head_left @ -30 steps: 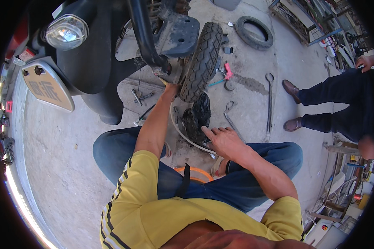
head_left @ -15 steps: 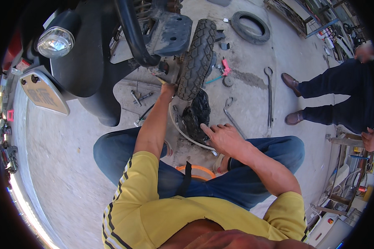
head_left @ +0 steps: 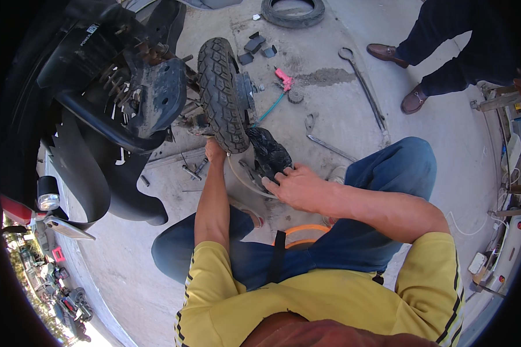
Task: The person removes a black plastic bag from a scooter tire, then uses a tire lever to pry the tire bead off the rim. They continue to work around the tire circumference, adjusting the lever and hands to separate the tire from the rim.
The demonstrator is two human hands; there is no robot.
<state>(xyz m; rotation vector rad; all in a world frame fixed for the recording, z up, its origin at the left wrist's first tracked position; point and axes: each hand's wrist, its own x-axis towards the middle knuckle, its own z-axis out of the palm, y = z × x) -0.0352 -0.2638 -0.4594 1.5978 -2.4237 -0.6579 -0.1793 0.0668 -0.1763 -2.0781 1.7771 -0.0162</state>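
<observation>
My left hand (head_left: 215,151) is at the lower left side of the knobbly black tyre (head_left: 219,95) on a scooter's wheel. Its fingers look curled, and what they hold is hidden. Just right of the wheel's foot, a crumpled black plastic bag (head_left: 269,151) lies on the ground. The fingers of my right hand (head_left: 298,186) are bent onto the bag's near end. A pale thin tube (head_left: 241,180) curves from beneath the tyre toward the right hand.
The scooter's dark body (head_left: 81,156) fills the left. Beyond the wheel are a pink-and-teal tool (head_left: 283,81), a long wrench (head_left: 364,87), a metal bar (head_left: 331,148) and a loose tyre (head_left: 293,13). A person's shoe (head_left: 414,99) is at right; an orange ring (head_left: 307,228) lies between my legs.
The view has swung, bringing the wheel leftward in the picture. My right hand's fingers have moved onto the bag's near end; my left hand stays by the wheel.
</observation>
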